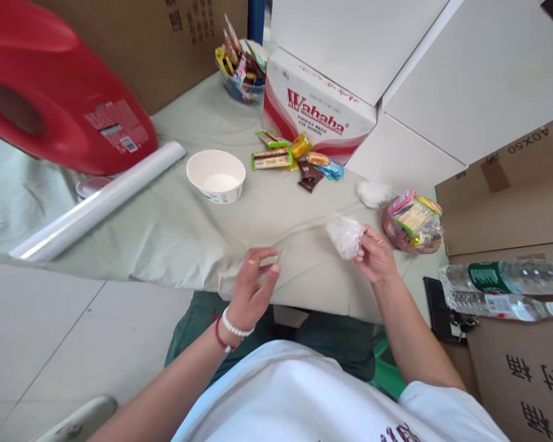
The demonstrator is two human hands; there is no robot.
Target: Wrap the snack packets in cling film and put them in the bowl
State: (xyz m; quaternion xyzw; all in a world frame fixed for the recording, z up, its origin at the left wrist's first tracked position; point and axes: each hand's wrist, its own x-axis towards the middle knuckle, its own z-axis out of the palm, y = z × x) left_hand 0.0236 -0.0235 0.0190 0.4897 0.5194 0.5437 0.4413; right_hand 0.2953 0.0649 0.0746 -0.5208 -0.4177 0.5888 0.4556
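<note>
You sit at a table (175, 233) covered with a pale green cloth, its near edge hanging over your lap; grey floor tiles show to the left. On the cloth, from your left: a red jug (50, 86) lying on its side, a roll of clear film (96, 202) just in front of it, and a white paper bowl (216, 176) standing upright and apart from both. Behind the bowl, loose wrapped snacks (299, 161) lie against a white-and-red water carton (317, 116); a clear tub of snacks (242, 67) stands further back. Plain white boxes (442, 73) and brown cardboard cartons (511, 190) close in the right side, where two water bottles (507, 276) lie on a carton.

Your left hand (253, 282) hovers above the table's near edge, fingers loosely curled, holding nothing. Your right hand (375, 258) is raised just over the cloth, its fingertips pinching a crumpled clear plastic bag (345, 236). A second crumpled bag (373, 193) lies just beyond, and a filled bag of snacks (415, 224) rests near your right hand.
</note>
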